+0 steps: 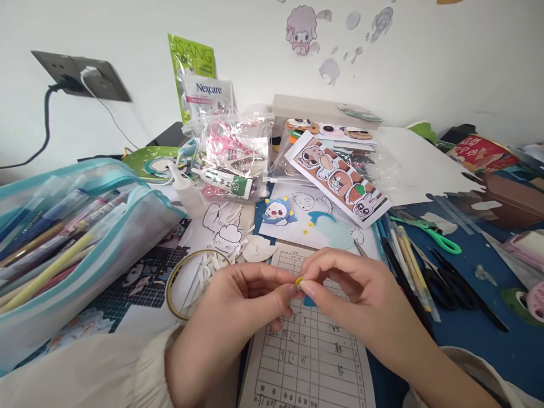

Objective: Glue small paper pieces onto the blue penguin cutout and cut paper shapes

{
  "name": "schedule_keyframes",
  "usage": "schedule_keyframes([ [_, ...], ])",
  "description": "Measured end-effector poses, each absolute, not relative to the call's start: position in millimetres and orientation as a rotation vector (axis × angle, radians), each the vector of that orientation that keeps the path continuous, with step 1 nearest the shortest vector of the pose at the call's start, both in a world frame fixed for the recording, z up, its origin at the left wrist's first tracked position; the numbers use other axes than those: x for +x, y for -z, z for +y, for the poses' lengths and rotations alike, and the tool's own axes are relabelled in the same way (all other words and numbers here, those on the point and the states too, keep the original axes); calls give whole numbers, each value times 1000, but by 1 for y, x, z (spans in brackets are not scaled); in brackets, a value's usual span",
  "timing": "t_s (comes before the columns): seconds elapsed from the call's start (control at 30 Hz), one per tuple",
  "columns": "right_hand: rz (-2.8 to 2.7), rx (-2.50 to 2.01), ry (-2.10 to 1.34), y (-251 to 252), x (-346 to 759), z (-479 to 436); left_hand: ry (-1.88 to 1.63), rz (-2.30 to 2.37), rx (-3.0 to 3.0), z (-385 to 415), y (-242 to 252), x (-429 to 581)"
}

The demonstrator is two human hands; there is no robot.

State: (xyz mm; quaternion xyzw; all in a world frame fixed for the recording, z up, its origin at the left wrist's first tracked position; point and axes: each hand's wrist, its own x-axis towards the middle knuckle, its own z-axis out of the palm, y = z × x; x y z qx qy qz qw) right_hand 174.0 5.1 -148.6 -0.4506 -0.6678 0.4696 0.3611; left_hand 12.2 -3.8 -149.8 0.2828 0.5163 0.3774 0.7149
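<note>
I've got L hand (244, 309) & R hand (359, 283) both pinching a tiny yellow pc (298, 280) over the partly filled-in gridded form (308, 360).

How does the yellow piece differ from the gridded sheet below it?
The yellow piece is tiny; the gridded sheet is far larger. Your left hand and right hand hold the yellow piece up, while the gridded sheet lies below. The yellow piece is bright; the gridded sheet is whitish with dark lines.
</note>
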Motion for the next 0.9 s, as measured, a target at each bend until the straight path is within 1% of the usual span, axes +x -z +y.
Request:
schedule_keyframes([
  [0.57,-1675,-1224,-1231,151,174,4,-897,982,709,-8,160,8],
  [0.9,-1670,-1205,-1204,153,173,4,-871,1043,699,-5,157,10],
])
